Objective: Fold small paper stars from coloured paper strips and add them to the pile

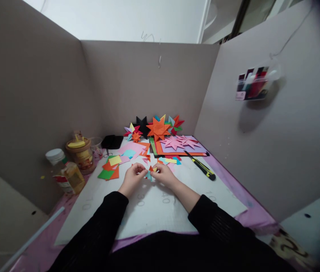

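Note:
Between my two hands is a small folded paper piece [149, 175] in light blue, orange and yellow, partly hidden by the fingers. My left hand [134, 176] pinches its left side. My right hand [164, 175] grips the right side, by the orange and yellow points. Just beyond the fingers lie small pink and orange paper scraps [145, 160]. Left of my left hand, green, orange and yellow paper squares [111, 167] overlap on the white board [148, 219]. Past my right hand are blue, yellow and pink paper strips [171, 161].
Finished paper stars [159, 129] stand against the back wall; pink stars [174, 142] rest on stacked coloured sheets [160, 149]. A yellow-black utility knife [202, 166] lies at right. A bottle [69, 175], a lidded jar [81, 153] and a clear cup [96, 145] stand at left. Panels enclose three sides.

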Tool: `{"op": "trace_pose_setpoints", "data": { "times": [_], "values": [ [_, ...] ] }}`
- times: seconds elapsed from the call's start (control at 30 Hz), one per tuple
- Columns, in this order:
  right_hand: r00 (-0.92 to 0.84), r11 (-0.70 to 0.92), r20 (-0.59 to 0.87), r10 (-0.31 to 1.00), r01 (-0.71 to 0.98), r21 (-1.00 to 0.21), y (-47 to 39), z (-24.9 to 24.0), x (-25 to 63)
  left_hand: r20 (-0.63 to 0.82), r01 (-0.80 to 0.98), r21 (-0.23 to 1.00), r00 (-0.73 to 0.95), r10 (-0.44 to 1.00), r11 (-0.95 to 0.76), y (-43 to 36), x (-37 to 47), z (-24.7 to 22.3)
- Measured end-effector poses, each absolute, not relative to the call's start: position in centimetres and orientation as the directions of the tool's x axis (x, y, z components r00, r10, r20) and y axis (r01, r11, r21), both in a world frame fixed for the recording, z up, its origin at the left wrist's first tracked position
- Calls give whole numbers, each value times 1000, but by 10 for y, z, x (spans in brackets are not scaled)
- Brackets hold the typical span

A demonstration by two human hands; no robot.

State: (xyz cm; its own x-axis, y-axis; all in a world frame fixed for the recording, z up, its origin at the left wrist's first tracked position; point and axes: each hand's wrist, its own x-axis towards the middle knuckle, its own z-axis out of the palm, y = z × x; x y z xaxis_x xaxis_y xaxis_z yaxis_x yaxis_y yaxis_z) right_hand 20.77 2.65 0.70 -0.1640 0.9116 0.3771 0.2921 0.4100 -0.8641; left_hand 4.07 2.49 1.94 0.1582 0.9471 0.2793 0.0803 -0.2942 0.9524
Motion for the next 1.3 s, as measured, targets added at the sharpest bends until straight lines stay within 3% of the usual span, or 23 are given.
{"op": "trace_pose_setpoints", "data": {
  "times": [0.23, 0.6, 0.87, 1.3],
  "values": [
    [-178, 408, 370, 912, 300, -862, 27, 6, 208, 226, 70, 966, 231, 946, -248, 23, 39, 22],
    [-175, 354, 315, 933, 284, -891, 28, 8, 209, 236, 80, 964, 178, 955, -253, 25, 39, 20],
    [-154, 423, 395, 906, 270, -865, 24, 13, 209, 269, 73, 956, 162, 949, -284, 28, 37, 15],
    [-168, 434, 401, 901, 314, -844, 24, 13, 210, 279, 160, 940, 144, 949, -301, 22, 38, 17]
  ]
}}
